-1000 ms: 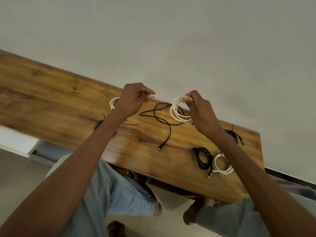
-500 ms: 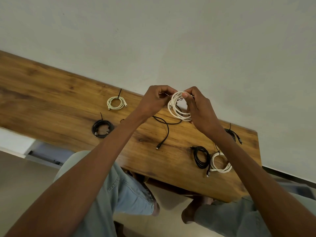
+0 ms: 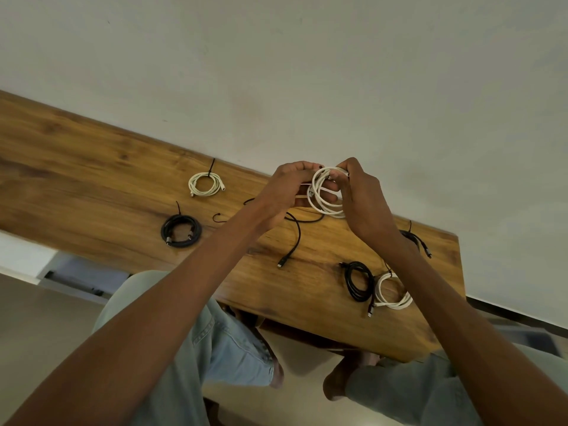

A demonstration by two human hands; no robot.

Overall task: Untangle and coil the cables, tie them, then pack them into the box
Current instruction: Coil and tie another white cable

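Observation:
Both hands hold a coiled white cable above the wooden table. My right hand pinches the top of the coil. My left hand grips its left side, and a thin black tie seems to be at its fingertips. A loose black cable lies uncoiled under my hands. Tied coils rest on the table: a white one and a black one at left, a black one and a white one at right. No box is in view.
Another black cable bundle lies by the wall behind my right wrist. A loose black tie lies near the left black coil. The table stands against a pale wall; my knees show below its near edge.
My left hand came from the left of the table to the white coil and now grips it together with my right hand. The coil stayed raised.

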